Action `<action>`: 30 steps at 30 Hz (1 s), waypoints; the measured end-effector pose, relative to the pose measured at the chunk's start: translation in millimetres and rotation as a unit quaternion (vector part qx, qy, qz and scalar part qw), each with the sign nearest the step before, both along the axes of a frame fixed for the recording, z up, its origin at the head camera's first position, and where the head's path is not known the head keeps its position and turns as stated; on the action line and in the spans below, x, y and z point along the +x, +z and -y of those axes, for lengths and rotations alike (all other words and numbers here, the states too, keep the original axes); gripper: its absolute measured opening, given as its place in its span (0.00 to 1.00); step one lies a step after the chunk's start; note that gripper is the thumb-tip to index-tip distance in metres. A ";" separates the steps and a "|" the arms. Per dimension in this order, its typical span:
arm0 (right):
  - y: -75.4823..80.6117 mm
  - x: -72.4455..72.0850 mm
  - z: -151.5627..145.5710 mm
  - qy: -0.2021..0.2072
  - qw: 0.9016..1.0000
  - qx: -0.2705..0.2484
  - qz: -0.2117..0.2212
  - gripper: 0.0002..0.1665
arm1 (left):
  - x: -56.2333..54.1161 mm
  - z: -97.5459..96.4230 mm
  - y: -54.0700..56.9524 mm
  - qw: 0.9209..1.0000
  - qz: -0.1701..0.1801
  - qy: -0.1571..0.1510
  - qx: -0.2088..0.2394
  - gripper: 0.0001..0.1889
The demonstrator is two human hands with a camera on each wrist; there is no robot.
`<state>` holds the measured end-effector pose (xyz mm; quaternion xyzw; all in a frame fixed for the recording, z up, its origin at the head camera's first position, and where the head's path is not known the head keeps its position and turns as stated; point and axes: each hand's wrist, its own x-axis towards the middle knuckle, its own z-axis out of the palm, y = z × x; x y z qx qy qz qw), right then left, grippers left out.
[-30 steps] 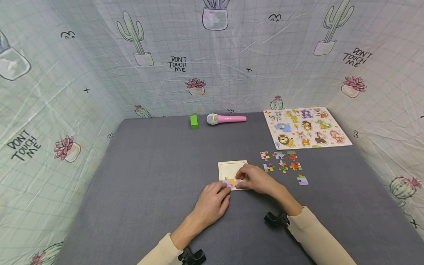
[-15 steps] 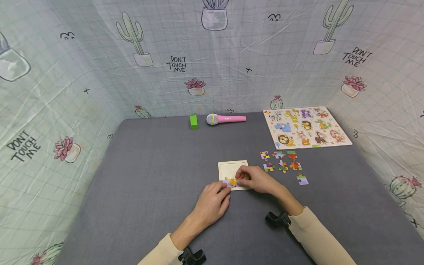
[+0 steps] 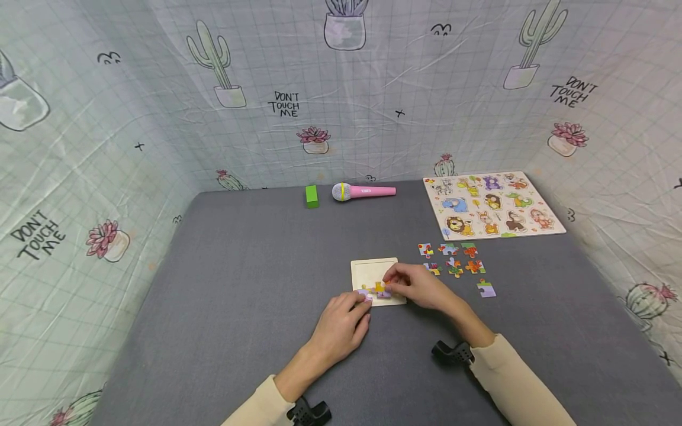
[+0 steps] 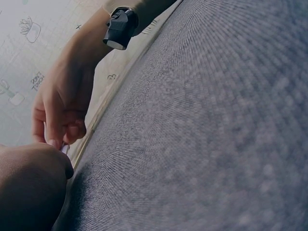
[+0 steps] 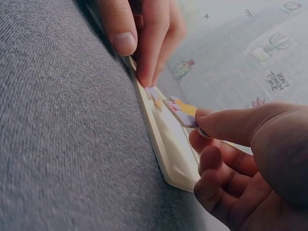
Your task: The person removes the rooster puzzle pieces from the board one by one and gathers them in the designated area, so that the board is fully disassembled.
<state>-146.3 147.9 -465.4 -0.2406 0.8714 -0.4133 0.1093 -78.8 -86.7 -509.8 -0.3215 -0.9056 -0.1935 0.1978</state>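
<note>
A small square wooden puzzle tray (image 3: 367, 270) lies in front of me. My right hand (image 3: 422, 286) pinches a purple and yellow jigsaw piece (image 5: 183, 114) between thumb and fingertips. The right wrist view shows that piece tilted and raised just above the tray. Another purple and yellow piece (image 5: 154, 95) sits in the tray's near left corner. On it and the tray's near rim rest the fingertips of my left hand (image 3: 341, 325), which partly cover it.
Several loose jigsaw pieces (image 3: 455, 267) lie right of the tray, one purple and green piece (image 3: 486, 289) apart from them. Behind are an animal puzzle board (image 3: 482, 204), a pink toy microphone (image 3: 367, 191) and a green block (image 3: 311, 196). Printed cloth walls surround the grey table (image 3: 240, 266).
The piece in my right hand has come up off the tray's near edge and shifted slightly right, away from the corner piece. The left hand has stayed in place.
</note>
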 end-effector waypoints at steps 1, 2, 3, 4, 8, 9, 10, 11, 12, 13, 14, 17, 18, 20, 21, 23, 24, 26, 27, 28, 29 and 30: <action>0.6 0.6 -1.4 -0.002 1.000 0.000 0.002 0.06 | -0.1 0.0 -0.2 1.000 -0.003 -0.001 0.001 0.12; 1.3 1.1 -2.7 -0.003 1.000 -0.003 0.006 0.06 | -0.1 0.0 -0.4 1.000 -0.005 -0.001 0.002 0.12; 1.7 1.7 -4.0 -0.003 1.000 -0.007 0.011 0.06 | -0.1 0.0 -0.6 1.000 -0.008 -0.002 0.004 0.12; 2.1 2.2 -5.4 -0.004 1.000 -0.012 0.017 0.06 | -0.2 0.0 -0.8 1.000 -0.011 -0.003 0.007 0.12; 3.4 3.7 -11.5 -0.007 0.999 -0.025 0.037 0.07 | -0.6 -0.2 -1.6 1.000 -0.015 -0.006 0.012 0.12; 3.7 4.1 -13.3 -0.008 0.999 -0.025 0.040 0.08 | -0.7 -0.2 -1.7 1.000 -0.015 -0.006 0.012 0.12; 4.1 4.5 -15.2 -0.009 0.999 -0.025 0.042 0.08 | -0.9 -0.2 -1.9 1.000 -0.015 -0.006 0.012 0.12; 4.4 4.8 -17.0 -0.010 0.999 -0.022 0.042 0.08 | -0.9 -0.3 -1.9 1.000 -0.014 -0.006 0.011 0.12; 4.7 5.1 -19.0 -0.012 0.999 -0.020 0.042 0.08 | -0.8 -0.2 -1.5 1.000 -0.012 -0.005 0.010 0.12; 5.0 5.4 -20.8 -0.013 0.999 -0.017 0.042 0.09 | -0.7 -0.2 -1.4 1.000 -0.011 -0.004 0.010 0.12; 5.4 5.7 -22.7 -0.015 0.999 -0.016 0.043 0.09 | -0.7 -0.1 -1.4 1.000 -0.008 -0.004 0.009 0.12; 6.1 6.7 -28.6 -0.026 0.999 -0.010 0.042 0.10 | -0.6 0.0 -1.1 1.000 -0.001 -0.001 0.005 0.12; 6.5 7.1 -30.5 -0.032 0.999 -0.009 0.043 0.10 | -0.5 0.0 -1.1 1.000 0.001 -0.001 0.004 0.12; 7.1 7.8 -34.7 -0.043 0.998 -0.013 0.045 0.11 | -0.4 -0.2 -1.1 1.000 0.003 -0.001 0.004 0.12; 7.5 8.1 -36.8 -0.048 0.998 -0.015 0.046 0.11 | -0.4 -0.2 -1.0 1.000 0.001 -0.002 0.006 0.12; 8.2 8.6 -41.1 -0.054 0.997 -0.019 0.049 0.11 | -0.5 -0.4 -1.1 1.000 -0.002 -0.004 0.009 0.12; 8.6 9.0 -43.5 -0.057 0.997 -0.019 0.050 0.11 | -0.6 -0.5 -1.2 1.000 -0.005 -0.005 0.011 0.12; 8.9 9.2 -48.6 -0.062 0.997 -0.022 0.048 0.10 | -0.6 -0.7 -1.1 1.000 -0.009 -0.006 0.014 0.12; 9.3 9.4 -51.5 -0.064 0.997 -0.021 0.044 0.10 | -0.8 -0.8 -1.2 1.000 -0.012 -0.006 0.017 0.12; 9.6 9.5 -54.3 -0.067 0.997 -0.023 0.042 0.10 | -0.8 -0.8 -1.3 1.000 -0.012 -0.006 0.016 0.12; 9.8 9.4 -57.2 -0.069 0.997 -0.024 0.038 0.11 | -0.7 -0.9 -1.0 1.000 -0.011 -0.005 0.016 0.12; 10.1 9.5 -60.2 -0.074 0.996 -0.025 0.035 0.11 | -0.7 -0.9 -0.9 1.000 -0.011 -0.005 0.015 0.12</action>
